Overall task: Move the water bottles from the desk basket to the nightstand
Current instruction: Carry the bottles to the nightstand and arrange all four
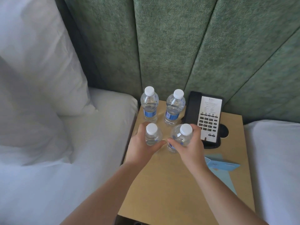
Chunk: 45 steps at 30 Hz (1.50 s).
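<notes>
Placement step, near completion. At 6 o'clock, two bare forearms reaching over the nightstand [162, 184], here the counter. Left hand [141, 148], grip wrapped around the near-left bottle [153, 135]; right hand [190, 146], grip wrapped around the near-right bottle [180, 138]. Both bottles upright, capped, low over or on the counter; contact at the bases hidden. At 3 o'clock, a blue card [217, 163] lying flat. Toward 12 o'clock, the far-left bottle [149, 105] and far-right bottle [174, 108] standing free, just beside a black telephone [206, 117] at 1 o'clock. White bed [81, 143] at 9 o'clock; green padded headboard [170, 46] farthest. Next move, judged: settling both bases flat, then loosening each grip without tipping neighbours.
</notes>
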### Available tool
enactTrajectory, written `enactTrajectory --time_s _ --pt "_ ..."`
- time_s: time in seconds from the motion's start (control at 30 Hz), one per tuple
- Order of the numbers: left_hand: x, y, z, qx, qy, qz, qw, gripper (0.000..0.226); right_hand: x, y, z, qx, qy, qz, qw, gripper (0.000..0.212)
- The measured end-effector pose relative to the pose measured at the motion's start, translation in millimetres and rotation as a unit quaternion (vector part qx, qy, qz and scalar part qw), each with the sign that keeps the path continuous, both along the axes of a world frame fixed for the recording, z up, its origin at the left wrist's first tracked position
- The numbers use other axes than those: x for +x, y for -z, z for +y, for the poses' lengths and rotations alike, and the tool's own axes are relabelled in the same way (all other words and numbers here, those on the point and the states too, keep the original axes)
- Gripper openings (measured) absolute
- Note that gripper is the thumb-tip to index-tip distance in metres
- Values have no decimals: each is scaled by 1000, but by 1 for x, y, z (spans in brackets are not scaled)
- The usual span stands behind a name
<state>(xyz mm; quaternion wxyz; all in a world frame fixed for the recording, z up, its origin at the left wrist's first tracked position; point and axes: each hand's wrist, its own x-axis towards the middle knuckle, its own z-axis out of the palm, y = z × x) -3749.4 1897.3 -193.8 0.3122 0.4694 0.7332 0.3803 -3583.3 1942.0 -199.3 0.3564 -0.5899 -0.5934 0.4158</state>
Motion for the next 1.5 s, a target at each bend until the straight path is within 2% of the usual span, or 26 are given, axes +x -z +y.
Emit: enactTrajectory --time_s 0.1,0.2,0.27,0.33,0.4,0.47,0.53,0.67,0.77,0.9,1.07,1.27,1.4,1.5 --pt "-2 1 -1 5 18 -20 1000 77 0 1 -4 11 6 3 1000 75" --pt "-9 -5 -5 19 78 -75 994 101 3 -7 -8 -25 -15 27 999 92" --pt "-20 -13 -4 35 72 -111 991 85 10 -17 -8 -33 -19 61 997 87" --pt "-36 -22 8 65 20 -121 990 51 19 -35 0 -22 15 86 996 58" --pt "-56 -30 31 79 -41 -83 993 32 28 -50 20 -15 48 49 998 40" --pt "-74 -39 60 67 -65 -39 995 36 33 -59 50 -22 41 -34 998 42" --pt "-85 -43 89 48 -43 0 998 52 28 -67 79 -24 -2 -106 994 49" --pt "-89 -46 127 14 95 14 995 72 7 -69 119 8 -155 -189 970 68" --pt "-90 -41 140 -32 164 -2 986 63 -5 -66 137 8 -232 -211 950 68" --pt "-89 -35 143 -67 196 -47 977 46 -8 -60 145 -9 -254 -187 949 49" --pt "-80 -30 152 -20 169 -16 985 43 -7 -50 149 33 -224 -180 957 44" --pt "-62 -26 186 10 81 9 997 39 -10 -43 170 75 -168 -201 962 45" --pt "-55 -22 203 4 36 57 998 57 -9 -41 182 104 -139 -217 961 41" --pt "-60 -23 207 -14 44 68 997 67 -7 -40 185 114 -134 -221 959 49"
